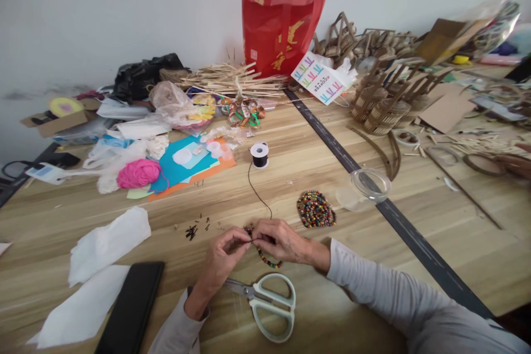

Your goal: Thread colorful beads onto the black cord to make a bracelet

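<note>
My left hand (222,257) and my right hand (280,240) meet over the wooden table (373,276), fingertips pinched together on a thin black cord (259,193) threaded with small coloured beads. A short strand of strung beads (269,260) curls out below my right hand. The cord runs back to a small black spool (260,155). A flat pile of multicoloured beads (316,209) lies just right of my right hand. Pale green-handled scissors (267,301) rest between my forearms.
A clear plastic lid (370,183) sits right of the beads. White tissue sheets (108,243) and a black flat case (131,310) lie at left. Pink yarn (138,173), coloured paper (188,166), a red bag (277,19) and woven baskets (385,105) crowd the back.
</note>
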Action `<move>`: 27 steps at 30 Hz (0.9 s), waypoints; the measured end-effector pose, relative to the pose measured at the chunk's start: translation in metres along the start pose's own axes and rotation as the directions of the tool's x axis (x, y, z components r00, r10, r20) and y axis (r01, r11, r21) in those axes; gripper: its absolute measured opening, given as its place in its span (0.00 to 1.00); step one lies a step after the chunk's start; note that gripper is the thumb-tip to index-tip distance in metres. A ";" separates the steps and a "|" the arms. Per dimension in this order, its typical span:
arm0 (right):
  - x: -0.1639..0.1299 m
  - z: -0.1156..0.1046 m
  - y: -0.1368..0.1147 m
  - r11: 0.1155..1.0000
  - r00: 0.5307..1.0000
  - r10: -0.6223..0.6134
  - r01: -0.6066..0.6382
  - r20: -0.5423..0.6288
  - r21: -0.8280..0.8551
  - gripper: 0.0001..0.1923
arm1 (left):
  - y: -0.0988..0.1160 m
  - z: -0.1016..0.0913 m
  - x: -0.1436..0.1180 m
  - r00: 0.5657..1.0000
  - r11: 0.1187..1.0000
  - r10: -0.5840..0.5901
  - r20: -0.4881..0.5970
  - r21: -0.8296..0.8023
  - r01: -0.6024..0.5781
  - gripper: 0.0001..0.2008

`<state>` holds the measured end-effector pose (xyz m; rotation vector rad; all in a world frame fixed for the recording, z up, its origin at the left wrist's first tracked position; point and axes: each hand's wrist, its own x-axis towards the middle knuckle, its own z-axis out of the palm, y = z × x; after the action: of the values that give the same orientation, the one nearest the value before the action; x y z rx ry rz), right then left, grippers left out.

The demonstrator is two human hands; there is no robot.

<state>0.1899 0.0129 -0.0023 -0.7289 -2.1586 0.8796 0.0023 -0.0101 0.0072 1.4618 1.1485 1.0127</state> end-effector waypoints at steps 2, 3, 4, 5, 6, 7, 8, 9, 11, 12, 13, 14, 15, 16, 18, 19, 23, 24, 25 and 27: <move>0.000 0.000 0.000 1.000 1.000 -0.001 0.001 -0.005 0.006 0.04 | 0.000 0.000 0.000 1.000 1.000 -0.011 -0.004 -0.003 0.011 0.01; 0.000 0.000 0.001 1.000 1.000 -0.001 0.001 -0.006 0.007 0.04 | 0.000 0.000 0.000 1.000 1.000 -0.018 -0.006 0.001 0.018 0.01; 0.000 0.001 0.001 1.000 1.000 -0.001 0.001 -0.005 0.006 0.04 | 0.000 0.000 0.000 1.000 1.000 -0.024 -0.007 0.008 0.024 0.01; -0.001 0.001 0.001 1.000 1.000 0.000 0.000 -0.002 0.005 0.04 | 0.000 0.000 0.000 1.000 0.999 -0.029 -0.007 0.014 0.029 0.01; -0.001 0.001 0.002 1.000 1.000 -0.001 0.001 0.000 0.003 0.04 | 0.001 0.000 0.000 0.999 0.999 -0.033 -0.007 0.021 0.033 0.01; -0.001 0.001 0.002 1.000 1.000 -0.003 0.003 0.001 0.002 0.05 | 0.000 0.000 0.000 0.999 0.999 -0.034 -0.009 0.026 0.034 0.01; -0.001 0.001 0.003 1.000 1.000 -0.007 0.007 0.000 -0.001 0.05 | 0.000 0.000 0.000 0.999 0.999 -0.033 -0.009 0.030 0.034 0.01; -0.001 0.002 0.003 1.000 1.000 -0.011 0.011 -0.002 -0.005 0.05 | 0.000 -0.001 0.000 0.999 0.999 -0.031 -0.009 0.032 0.031 0.01; -0.001 0.002 0.003 1.000 1.000 -0.019 0.019 -0.005 -0.012 0.05 | -0.001 -0.001 -0.001 1.000 0.999 -0.023 -0.007 0.039 0.023 0.01; -0.001 0.001 0.003 1.000 1.000 -0.021 0.021 -0.006 -0.013 0.05 | -0.002 -0.001 -0.001 1.000 0.999 -0.018 -0.004 0.042 0.018 0.01; -0.001 0.001 0.002 1.000 1.000 -0.021 0.021 -0.007 -0.012 0.05 | -0.002 -0.001 -0.001 1.000 0.999 -0.012 0.000 0.043 0.012 0.01; 0.000 0.001 0.001 1.000 1.000 -0.020 0.020 -0.008 -0.008 0.05 | -0.003 -0.001 -0.001 1.000 0.999 -0.003 0.004 0.042 0.003 0.01; 0.000 0.000 0.001 1.000 1.000 -0.018 0.018 -0.011 0.000 0.05 | -0.003 -0.001 -0.001 1.000 0.999 0.009 0.008 0.039 -0.009 0.01; 0.000 0.000 0.000 1.000 1.000 -0.016 0.016 -0.013 0.007 0.05 | -0.003 -0.002 -0.001 1.000 0.999 0.022 0.010 0.036 -0.023 0.02; 0.001 -0.001 -0.001 1.000 1.000 -0.011 0.012 -0.018 0.019 0.05 | -0.002 -0.002 0.000 0.999 0.998 0.045 0.008 0.035 -0.045 0.02; 0.001 -0.001 -0.002 1.000 1.000 -0.011 0.012 -0.018 0.022 0.05 | -0.002 -0.002 0.000 0.999 0.998 0.051 0.007 0.039 -0.051 0.02; 0.001 -0.001 -0.001 1.000 1.000 -0.014 0.014 -0.008 0.020 0.04 | -0.001 -0.002 0.000 0.999 0.997 0.051 0.005 0.062 -0.051 0.02; 0.001 -0.001 -0.001 1.000 1.000 -0.013 0.013 -0.006 0.019 0.04 | -0.001 -0.002 0.000 0.999 0.997 0.050 0.008 0.066 -0.050 0.02; 0.001 -0.001 -0.001 1.000 1.000 -0.011 0.011 -0.006 0.017 0.05 | -0.001 -0.002 -0.001 0.999 0.996 0.047 0.011 0.069 -0.047 0.02; 0.001 -0.001 -0.001 1.000 1.000 -0.006 0.006 -0.004 0.015 0.05 | -0.001 -0.002 -0.001 0.999 0.997 0.037 0.015 0.070 -0.038 0.02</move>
<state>0.1900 0.0132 -0.0012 -0.7156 -2.1476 0.8897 -0.0002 -0.0105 0.0068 1.5490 1.1610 0.9948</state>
